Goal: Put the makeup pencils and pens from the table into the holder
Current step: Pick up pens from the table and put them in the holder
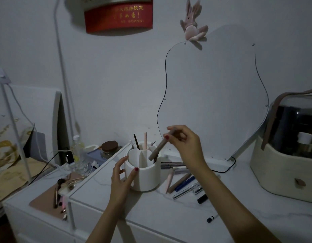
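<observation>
Table: we see one white table [169, 218] carrying everything below.
Mirror: one wavy-edged mirror [214, 95] leans against the wall behind the holder, with a plush rabbit [192, 23] at its top edge.
Case: one cream case [284, 165] with a dark clear lid stands at the right end, well apart from the holder.
Holder: one round white holder [143, 171], split by inner walls; we count about three sticks already upright in its back sections, one dark, one pink.
Loose pens: roughly ten pens and pencils [181, 179] lie just right of the holder; a small dark one [211, 218] lies alone nearer us.
Left hand: our left hand [122, 178] is spread wide, thumb and fingertips touching the holder's left wall.
Right hand: our right hand [183, 142] pinches a brown pencil [157, 149], tilted, its lower end inside the holder's right section.
Side clutter: a bottle [77, 149], a brown-lidded jar [109, 149] and cables crowd the lower shelf on the left.
</observation>
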